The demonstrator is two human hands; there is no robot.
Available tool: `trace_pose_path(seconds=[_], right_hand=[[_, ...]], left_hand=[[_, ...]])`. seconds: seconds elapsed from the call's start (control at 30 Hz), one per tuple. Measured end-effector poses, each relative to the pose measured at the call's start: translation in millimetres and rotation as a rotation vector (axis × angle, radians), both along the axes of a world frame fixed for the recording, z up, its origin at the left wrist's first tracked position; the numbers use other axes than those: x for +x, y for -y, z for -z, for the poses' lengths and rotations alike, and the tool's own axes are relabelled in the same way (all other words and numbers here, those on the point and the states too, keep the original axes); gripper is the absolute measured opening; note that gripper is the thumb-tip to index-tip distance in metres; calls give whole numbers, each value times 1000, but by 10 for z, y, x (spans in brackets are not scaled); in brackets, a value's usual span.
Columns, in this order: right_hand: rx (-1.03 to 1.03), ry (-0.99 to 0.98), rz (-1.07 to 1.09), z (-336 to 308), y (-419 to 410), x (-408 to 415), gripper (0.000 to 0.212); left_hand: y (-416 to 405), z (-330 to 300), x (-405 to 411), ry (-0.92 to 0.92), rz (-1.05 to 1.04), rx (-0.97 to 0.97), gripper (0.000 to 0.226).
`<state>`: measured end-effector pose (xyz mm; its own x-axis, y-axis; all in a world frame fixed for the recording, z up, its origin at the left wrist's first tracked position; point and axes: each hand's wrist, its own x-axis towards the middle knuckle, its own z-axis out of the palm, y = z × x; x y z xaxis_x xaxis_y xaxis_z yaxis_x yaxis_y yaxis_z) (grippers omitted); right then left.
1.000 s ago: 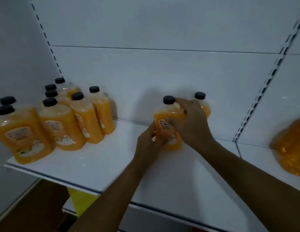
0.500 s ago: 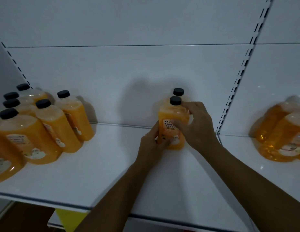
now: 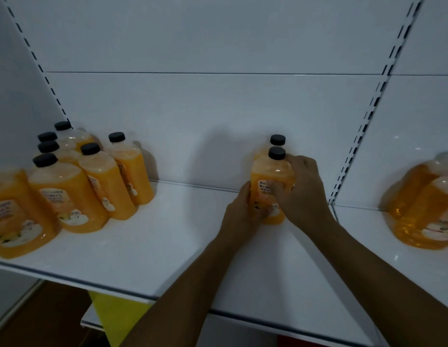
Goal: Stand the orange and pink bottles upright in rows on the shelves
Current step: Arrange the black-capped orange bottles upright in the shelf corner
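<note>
With left hand (image 3: 239, 214) and right hand (image 3: 301, 190) gripping front bottle (image 3: 270, 181) — avoid nudging rear bottle (image 3: 277, 140) over.

A white shelf (image 3: 147, 249) is shown across the middle of the frame. At centre left, a cluster of upright orange bottles (image 3: 92, 186) (black caps) is grouped on it. At centre right, two more orange bottles (image 3: 270, 186) are stood one behind the other. On the adjoining shelf (image 3: 363, 236) at far right, wrapped orange bottles (image 3: 428, 209) are set.
</note>
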<state>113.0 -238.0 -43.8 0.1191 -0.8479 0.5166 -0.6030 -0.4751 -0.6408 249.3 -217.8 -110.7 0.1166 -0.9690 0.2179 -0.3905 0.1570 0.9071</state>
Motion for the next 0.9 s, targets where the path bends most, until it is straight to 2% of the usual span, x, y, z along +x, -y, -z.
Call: trace_pose_path(seconds=[0.17,0.3,0.37,0.5,0.67,0.77,0.9], right_hand=[[-50,-54,35,-36,-33,-54,75],[-402,-168,48,-215,-124,117,71],[-491,-221,-13,-274,-164,331,65],[-386,-248,-245,-233,-303,969,58],[-233,-292,-465,-149,-516,1820,60],[-146,-250,-526,-147,-570,2269,62],[-70,-150,-502,-150,-577,2754,71]], left_hand=[[-34,23,-67,15,-15,8,73],[-157,23,191,166,-83,60,91],[-280,-5,415,184,-164,41,89],[-632,-52,928,174,-391,9,71],[-1182,-97,1600,136,-610,-102,46],[-1453,-90,1933,159,-700,-86,47],[-1691,-34,2222,94,-753,-46,49]])
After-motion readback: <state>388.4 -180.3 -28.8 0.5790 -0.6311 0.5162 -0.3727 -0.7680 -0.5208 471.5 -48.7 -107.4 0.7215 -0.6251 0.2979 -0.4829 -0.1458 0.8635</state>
